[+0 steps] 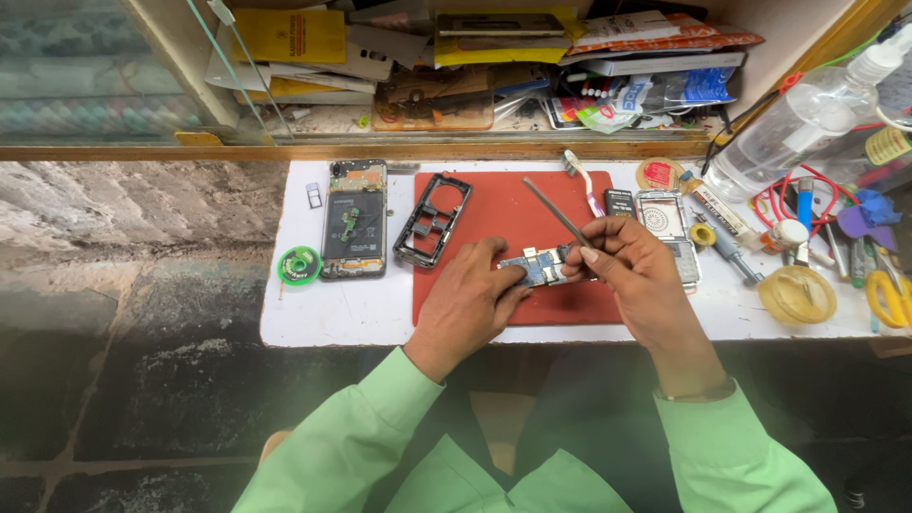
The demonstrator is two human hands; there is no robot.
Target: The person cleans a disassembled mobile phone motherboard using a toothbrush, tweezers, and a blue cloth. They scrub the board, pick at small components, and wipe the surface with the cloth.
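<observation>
Pinning a small blue circuit board flat on the red mat, the left hand pressed fingertips on its near edge; the right hand pinched thin metal tweezers, tips angled down at the board. Best w/ steady downward pressure & a light grip, so the tips wouldn't skid on the slick board. 1 opened phone & a black plastic frame lay left on the white worktop; the mat looked rubbery, matte.
</observation>
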